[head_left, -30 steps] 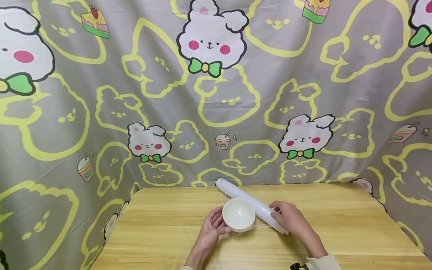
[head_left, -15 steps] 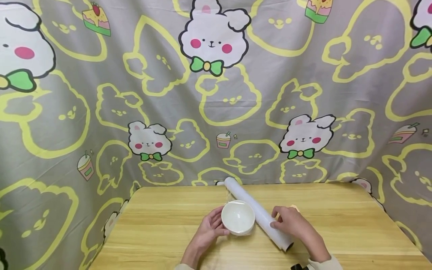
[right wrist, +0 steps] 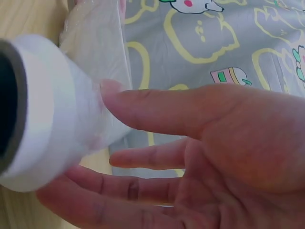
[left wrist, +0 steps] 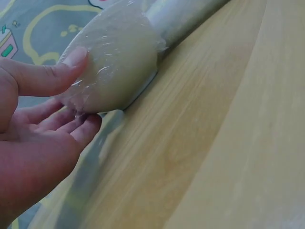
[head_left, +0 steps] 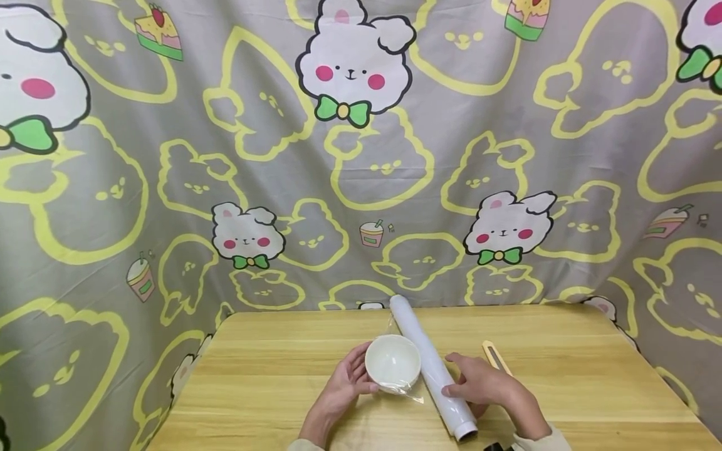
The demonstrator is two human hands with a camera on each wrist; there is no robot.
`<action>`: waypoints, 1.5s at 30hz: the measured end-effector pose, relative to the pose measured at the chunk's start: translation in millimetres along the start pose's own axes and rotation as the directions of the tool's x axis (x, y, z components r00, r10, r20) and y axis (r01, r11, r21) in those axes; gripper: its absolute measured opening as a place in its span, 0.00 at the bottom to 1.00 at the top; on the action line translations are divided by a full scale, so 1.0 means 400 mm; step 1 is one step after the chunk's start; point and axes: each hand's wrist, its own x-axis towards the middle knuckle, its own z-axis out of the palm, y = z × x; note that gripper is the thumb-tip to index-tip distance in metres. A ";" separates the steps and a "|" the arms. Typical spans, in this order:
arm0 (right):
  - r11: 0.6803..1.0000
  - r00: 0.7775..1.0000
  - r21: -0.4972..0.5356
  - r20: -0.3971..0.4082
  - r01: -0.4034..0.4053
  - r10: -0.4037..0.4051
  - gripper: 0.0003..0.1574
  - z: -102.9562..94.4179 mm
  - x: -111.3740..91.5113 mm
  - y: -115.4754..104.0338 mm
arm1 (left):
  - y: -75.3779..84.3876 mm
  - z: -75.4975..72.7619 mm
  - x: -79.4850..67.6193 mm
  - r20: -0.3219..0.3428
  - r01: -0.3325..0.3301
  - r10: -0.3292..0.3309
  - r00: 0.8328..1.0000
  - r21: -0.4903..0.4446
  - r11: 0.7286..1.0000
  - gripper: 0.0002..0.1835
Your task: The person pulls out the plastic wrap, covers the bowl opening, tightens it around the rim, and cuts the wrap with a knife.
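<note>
A white bowl [head_left: 393,362] stands near the middle of the table, its mouth covered with clear cling film [head_left: 407,393] whose loose corner hangs at the front rim. My left hand [head_left: 343,382] holds the bowl from the left; in the left wrist view the thumb [left wrist: 52,74] lies on the film-wrapped side and the fingers reach beneath. Just right of the bowl lies a cling film roll [head_left: 423,347], slanting from the back edge toward the front. My right hand [head_left: 486,381] grips its near part; in the right wrist view the thumb [right wrist: 152,109] presses the roll, fingers on its other side.
Behind my right hand lies a yellow utility knife [head_left: 496,357], partly hidden by the hand. The wooden table [head_left: 271,363] ends at a grey patterned cloth [head_left: 350,250] that hangs at the back and both sides.
The roll has swung: its far end moved right and its near end came toward me. The film between bowl and roll now hangs loose. The knife has come into view by my right hand.
</note>
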 end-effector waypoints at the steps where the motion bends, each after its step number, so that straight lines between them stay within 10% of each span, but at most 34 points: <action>1: 1.000 1.000 0.011 0.012 -0.003 0.003 0.45 0.001 0.000 -0.002 | 0.000 -0.003 0.001 0.013 -0.003 0.003 1.000 0.003 1.000 0.50; 8: 0.991 0.997 0.124 0.071 -0.049 0.040 0.56 0.022 0.001 -0.012 | 0.003 -0.007 0.004 0.120 0.009 -0.009 0.993 0.005 1.000 0.51; 21: 0.987 0.996 0.159 0.084 0.022 -0.035 0.44 0.031 0.009 -0.005 | -0.011 -0.028 0.018 0.130 0.015 -0.015 0.991 0.001 1.000 0.51; 33: 0.933 0.991 0.360 -0.115 -0.020 0.066 0.41 0.062 0.083 0.057 | -0.005 -0.009 0.034 0.037 -0.034 0.029 0.999 0.157 0.987 0.59; 45: 0.917 0.996 0.398 -0.075 -0.010 0.044 0.32 0.067 0.118 0.091 | -0.006 -0.001 0.040 0.011 -0.016 0.015 1.000 0.162 0.987 0.60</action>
